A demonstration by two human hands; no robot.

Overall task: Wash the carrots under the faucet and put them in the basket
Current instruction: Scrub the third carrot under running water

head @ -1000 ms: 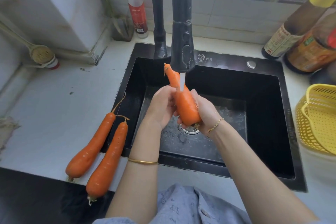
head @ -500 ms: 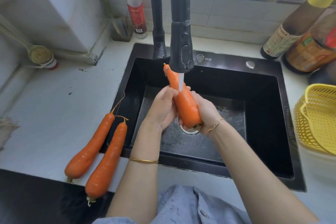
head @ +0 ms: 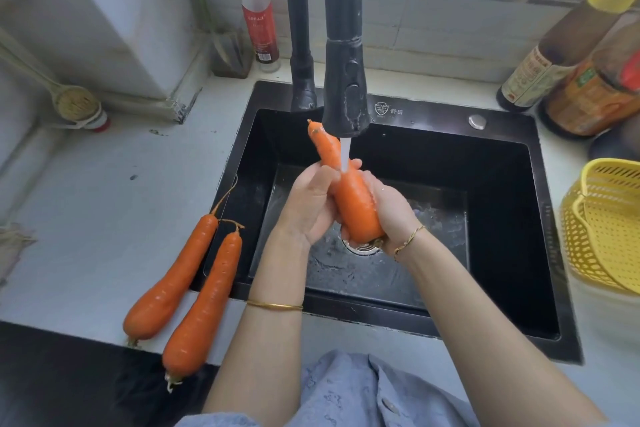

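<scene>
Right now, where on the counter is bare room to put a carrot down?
The counter left of the sink is bare, between the brush behind and the two carrots in front. The right side is crowded: bottles behind, the basket at the edge.

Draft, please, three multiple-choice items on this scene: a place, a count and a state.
1. Where is the yellow basket relative to the sink?
A. inside it
B. on the counter to its right
C. on the counter to its left

2. How many carrots lie on the counter left of the sink?
A. one
B. two
C. four

3. What is the faucet doing?
A. off
B. filling a pot
C. running onto the held carrot

Answers:
1 B: it stands past the sink's right rim.
2 B: two lie side by side.
3 C: a stream hits the carrot that the left hand and right hand hold.
</scene>
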